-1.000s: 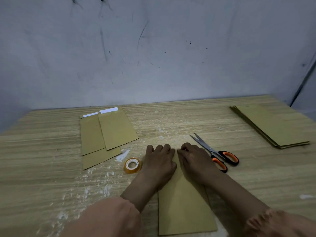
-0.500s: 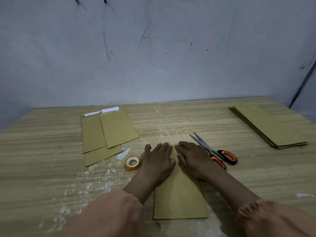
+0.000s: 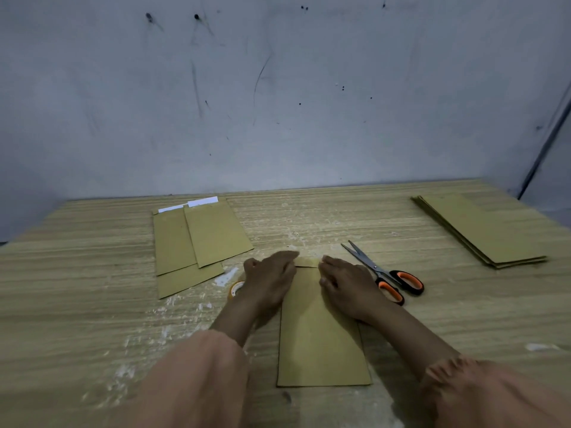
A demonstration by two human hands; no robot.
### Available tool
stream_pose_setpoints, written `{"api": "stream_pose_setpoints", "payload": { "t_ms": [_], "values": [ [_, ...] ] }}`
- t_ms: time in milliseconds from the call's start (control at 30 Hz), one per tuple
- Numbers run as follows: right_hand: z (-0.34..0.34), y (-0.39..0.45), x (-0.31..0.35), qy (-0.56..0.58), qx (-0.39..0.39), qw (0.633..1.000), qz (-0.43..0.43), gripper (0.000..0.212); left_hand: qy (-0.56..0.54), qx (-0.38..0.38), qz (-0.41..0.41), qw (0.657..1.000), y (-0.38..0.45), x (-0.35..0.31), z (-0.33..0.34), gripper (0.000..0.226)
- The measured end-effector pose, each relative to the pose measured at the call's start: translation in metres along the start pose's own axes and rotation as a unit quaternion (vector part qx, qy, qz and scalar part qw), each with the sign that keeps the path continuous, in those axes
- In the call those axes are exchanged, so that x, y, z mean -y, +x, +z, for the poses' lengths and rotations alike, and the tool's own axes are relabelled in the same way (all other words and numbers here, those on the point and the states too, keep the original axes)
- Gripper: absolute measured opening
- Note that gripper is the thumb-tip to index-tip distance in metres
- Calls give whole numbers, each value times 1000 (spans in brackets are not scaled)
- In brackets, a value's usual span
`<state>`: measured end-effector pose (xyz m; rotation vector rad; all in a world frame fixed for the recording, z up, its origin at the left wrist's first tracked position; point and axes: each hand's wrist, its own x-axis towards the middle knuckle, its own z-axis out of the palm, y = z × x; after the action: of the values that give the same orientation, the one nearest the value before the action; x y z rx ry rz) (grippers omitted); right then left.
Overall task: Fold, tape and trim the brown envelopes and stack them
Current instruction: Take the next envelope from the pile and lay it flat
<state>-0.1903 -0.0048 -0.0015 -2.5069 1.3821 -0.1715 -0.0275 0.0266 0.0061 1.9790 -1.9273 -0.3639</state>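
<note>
A brown envelope (image 3: 319,341) lies lengthwise on the wooden table (image 3: 92,304) in front of me, its top flap folded down. My left hand (image 3: 270,278) lies flat over the envelope's top left corner with fingers straight. My right hand (image 3: 347,284) presses the top right part, its fingers stretched along the fold. A roll of clear tape (image 3: 236,288) sits just left of my left hand, half hidden by it. Scissors with orange and black handles (image 3: 386,273) lie right of my right hand.
Three brown envelopes (image 3: 200,242) overlap at the back left, white paper showing at their tops. A stack of brown envelopes (image 3: 482,231) lies at the back right. A grey wall stands behind the table. White scraps and smears dot the wood.
My hands have slid apart along the fold, the left one moving left over the tape roll. A strip of the folded flap now shows between them.
</note>
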Motion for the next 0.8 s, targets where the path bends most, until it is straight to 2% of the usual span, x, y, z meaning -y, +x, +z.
{"api": "stream_pose_setpoints", "payload": {
  "t_ms": [133, 233, 333, 467, 600, 700, 800],
  "values": [
    [1, -4, 3, 34, -64, 997, -8, 34, -10, -163, -33, 986, -18, 18, -22, 28],
    [0, 0, 6, 68, -105, 992, -1, 27, -16, -218, -51, 974, -34, 31, -32, 14],
    [-2, 7, 11, 83, -123, 989, -8, 33, 11, -215, -77, 974, -47, 40, -30, 6],
    [-3, 9, 19, 71, -123, 990, -9, 30, 63, -197, -82, 975, -59, 44, -16, 11],
    [3, 9, 31, 74, -98, 992, -25, 31, 135, -150, -78, 976, -58, 46, -3, 30],
    [6, 11, 37, 95, -96, 991, -24, 31, 172, -165, -88, 967, -56, 47, 0, 36],
    [8, 13, 40, 100, -80, 991, -25, 32, 189, -165, -82, 964, -52, 49, 1, 32]
  ]
}}
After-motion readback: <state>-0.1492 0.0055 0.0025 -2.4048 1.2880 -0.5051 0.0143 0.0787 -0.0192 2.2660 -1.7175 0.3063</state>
